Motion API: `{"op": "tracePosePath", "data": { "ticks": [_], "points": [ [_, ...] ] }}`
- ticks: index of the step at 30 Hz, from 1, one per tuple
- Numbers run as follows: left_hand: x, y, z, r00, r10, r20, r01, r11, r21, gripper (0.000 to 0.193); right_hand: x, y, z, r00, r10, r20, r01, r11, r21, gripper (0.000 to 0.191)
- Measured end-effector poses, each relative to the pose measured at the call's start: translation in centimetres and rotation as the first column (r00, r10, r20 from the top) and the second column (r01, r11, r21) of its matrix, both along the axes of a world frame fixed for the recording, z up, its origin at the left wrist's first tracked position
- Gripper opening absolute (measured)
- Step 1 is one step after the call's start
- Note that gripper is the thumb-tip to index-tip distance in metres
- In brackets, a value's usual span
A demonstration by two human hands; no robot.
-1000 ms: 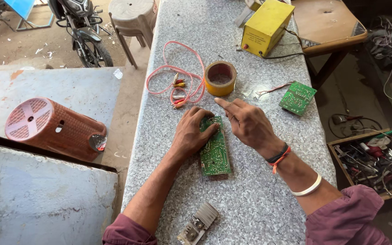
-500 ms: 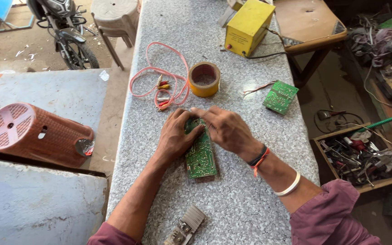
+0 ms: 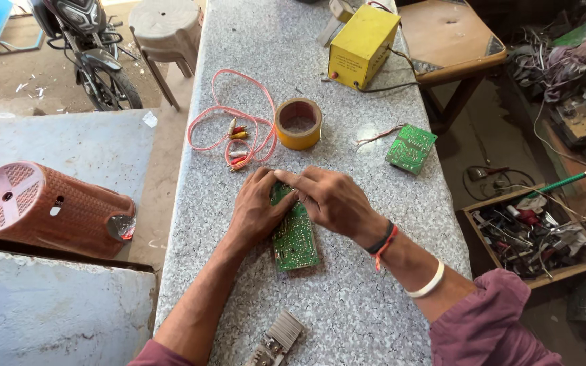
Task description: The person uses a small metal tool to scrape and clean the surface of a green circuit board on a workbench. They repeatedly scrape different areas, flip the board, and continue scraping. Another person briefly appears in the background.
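Note:
A long green circuit board [image 3: 295, 237] lies flat on the speckled stone table [image 3: 347, 298]. My left hand [image 3: 256, 211] rests on the board's left edge with fingers curled over its far end. My right hand [image 3: 330, 198] covers the far right part of the board, its fingers pressing down beside those of the left hand. Both hands touch the board where they meet at its top end.
A roll of yellow tape [image 3: 298, 123], a pink cable with clips [image 3: 233, 129], a yellow box [image 3: 363, 45] and a second small green board [image 3: 411, 148] lie farther up the table. A finned metal part [image 3: 276, 337] sits near me. An orange basket [image 3: 42, 205] lies left; a tool crate [image 3: 534, 234] stands right.
The view has shifted slightly; both hands stay on the board, with the right hand's fingers now laid flatter across its far end.

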State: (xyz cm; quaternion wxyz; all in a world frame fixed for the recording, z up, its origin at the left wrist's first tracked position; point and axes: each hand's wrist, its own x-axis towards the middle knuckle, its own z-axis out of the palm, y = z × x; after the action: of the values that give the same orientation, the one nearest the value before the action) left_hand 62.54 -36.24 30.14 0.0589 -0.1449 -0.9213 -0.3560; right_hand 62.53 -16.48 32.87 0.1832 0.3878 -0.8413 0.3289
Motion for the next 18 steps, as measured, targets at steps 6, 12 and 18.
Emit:
{"op": "tracePosePath", "data": {
  "ticks": [6, 12, 18],
  "points": [
    [0.7, 0.0, 0.4, 0.999, 0.003, 0.043, -0.004, 1.000, 0.017, 0.042, 1.6, 0.5, 0.0, 0.960, 0.008, -0.281, -0.090, 0.955, -0.282, 0.072],
    [0.3, 0.1, 0.4, 0.999, 0.000, 0.049, 0.000, 1.000, 0.011, 0.043, 0.1, 0.5, -0.7, 0.992, -0.098, -0.078, 0.072, 0.957, -0.279, 0.071],
    [-0.4, 0.0, 0.1, 0.999, -0.011, 0.050, 0.011, 1.000, 0.009, 0.043, -1.7, 0.0, -1.9, 0.973, -0.163, 0.162, 0.187, 0.971, -0.147, 0.069]
  ]
}}
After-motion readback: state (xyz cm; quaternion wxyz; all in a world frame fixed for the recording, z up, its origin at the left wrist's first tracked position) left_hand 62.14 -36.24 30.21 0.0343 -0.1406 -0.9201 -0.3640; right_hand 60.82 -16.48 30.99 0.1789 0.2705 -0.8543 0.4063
